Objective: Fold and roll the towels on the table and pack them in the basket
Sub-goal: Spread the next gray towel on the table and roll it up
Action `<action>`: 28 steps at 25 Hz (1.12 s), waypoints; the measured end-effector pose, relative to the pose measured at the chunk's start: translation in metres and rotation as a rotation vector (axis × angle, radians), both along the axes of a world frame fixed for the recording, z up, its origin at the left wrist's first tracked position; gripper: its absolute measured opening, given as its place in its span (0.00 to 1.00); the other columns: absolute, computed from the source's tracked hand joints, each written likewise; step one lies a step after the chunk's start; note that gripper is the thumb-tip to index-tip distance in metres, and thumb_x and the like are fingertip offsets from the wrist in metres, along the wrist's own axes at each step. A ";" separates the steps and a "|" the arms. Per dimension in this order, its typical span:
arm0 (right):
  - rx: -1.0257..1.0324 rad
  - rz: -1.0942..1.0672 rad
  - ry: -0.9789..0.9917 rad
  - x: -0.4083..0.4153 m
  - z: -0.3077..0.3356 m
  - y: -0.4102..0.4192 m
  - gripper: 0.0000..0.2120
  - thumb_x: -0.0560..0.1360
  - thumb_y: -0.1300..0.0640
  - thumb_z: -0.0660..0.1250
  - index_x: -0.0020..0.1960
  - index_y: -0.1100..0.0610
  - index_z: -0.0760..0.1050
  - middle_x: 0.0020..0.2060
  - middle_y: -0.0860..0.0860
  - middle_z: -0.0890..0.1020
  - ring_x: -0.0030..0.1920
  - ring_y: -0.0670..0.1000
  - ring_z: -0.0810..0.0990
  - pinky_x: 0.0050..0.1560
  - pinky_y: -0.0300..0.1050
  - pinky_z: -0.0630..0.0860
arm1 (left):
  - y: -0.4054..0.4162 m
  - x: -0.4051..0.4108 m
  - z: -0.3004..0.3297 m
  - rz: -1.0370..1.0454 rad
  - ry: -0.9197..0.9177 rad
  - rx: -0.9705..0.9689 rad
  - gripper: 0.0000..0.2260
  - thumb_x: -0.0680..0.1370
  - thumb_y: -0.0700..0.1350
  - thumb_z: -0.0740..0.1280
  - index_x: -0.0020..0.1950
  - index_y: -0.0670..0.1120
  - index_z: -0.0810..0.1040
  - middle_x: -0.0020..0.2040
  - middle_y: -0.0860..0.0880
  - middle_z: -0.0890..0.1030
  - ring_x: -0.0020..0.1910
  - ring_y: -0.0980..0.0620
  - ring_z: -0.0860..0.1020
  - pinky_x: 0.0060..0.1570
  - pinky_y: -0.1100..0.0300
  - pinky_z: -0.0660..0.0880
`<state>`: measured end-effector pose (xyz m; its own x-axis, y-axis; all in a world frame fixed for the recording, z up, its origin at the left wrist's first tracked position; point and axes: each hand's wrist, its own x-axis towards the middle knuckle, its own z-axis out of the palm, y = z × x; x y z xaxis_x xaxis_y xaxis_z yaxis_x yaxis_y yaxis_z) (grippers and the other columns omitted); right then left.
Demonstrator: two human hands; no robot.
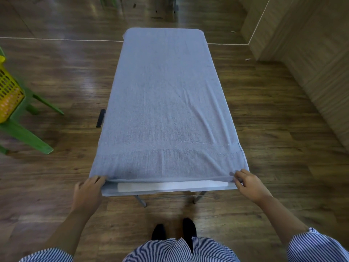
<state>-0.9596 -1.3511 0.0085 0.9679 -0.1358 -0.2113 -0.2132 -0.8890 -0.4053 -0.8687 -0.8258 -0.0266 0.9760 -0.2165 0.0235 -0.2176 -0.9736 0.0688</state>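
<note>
A large pale blue towel (166, 103) lies spread flat and covers the whole narrow table (173, 186), folded double, with its near edges at the table's front. My left hand (88, 193) pinches the towel's near left corner. My right hand (249, 184) pinches the near right corner. Only the table's white front edge and metal legs show below the towel. A yellow slotted basket (7, 95) stands at the far left, cut off by the frame.
The basket rests on a green plastic stool (22, 129) left of the table. A dark handle (101, 118) sticks out from the table's left side. A wooden wall (311, 53) runs along the right. Wooden floor surrounds the table; my feet stand at its front.
</note>
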 end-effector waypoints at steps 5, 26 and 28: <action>-0.034 -0.071 -0.061 0.007 -0.010 0.001 0.03 0.76 0.61 0.65 0.43 0.60 0.74 0.37 0.48 0.71 0.34 0.50 0.72 0.38 0.44 0.66 | -0.009 0.019 0.003 0.038 0.005 -0.021 0.22 0.63 0.27 0.68 0.50 0.48 0.80 0.43 0.51 0.80 0.43 0.46 0.80 0.46 0.47 0.66; -0.071 -0.058 -0.248 -0.008 -0.017 0.008 0.07 0.71 0.68 0.70 0.47 0.61 0.80 0.47 0.50 0.76 0.33 0.49 0.77 0.34 0.46 0.76 | -0.014 0.009 -0.008 -0.092 -0.156 -0.060 0.10 0.71 0.35 0.64 0.50 0.41 0.79 0.48 0.42 0.78 0.43 0.40 0.77 0.38 0.48 0.71; -0.106 -0.005 -0.257 -0.013 -0.020 0.006 0.13 0.66 0.69 0.73 0.50 0.62 0.80 0.51 0.49 0.74 0.33 0.49 0.79 0.34 0.45 0.78 | -0.014 0.002 -0.011 -0.115 -0.178 -0.093 0.15 0.75 0.43 0.57 0.51 0.38 0.80 0.50 0.41 0.79 0.45 0.39 0.77 0.40 0.45 0.74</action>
<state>-0.9724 -1.3451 -0.0116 0.9872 -0.1492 0.0568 -0.1201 -0.9285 -0.3515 -0.8664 -0.8402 -0.0378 0.9236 -0.3149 0.2185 -0.3436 -0.9329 0.1079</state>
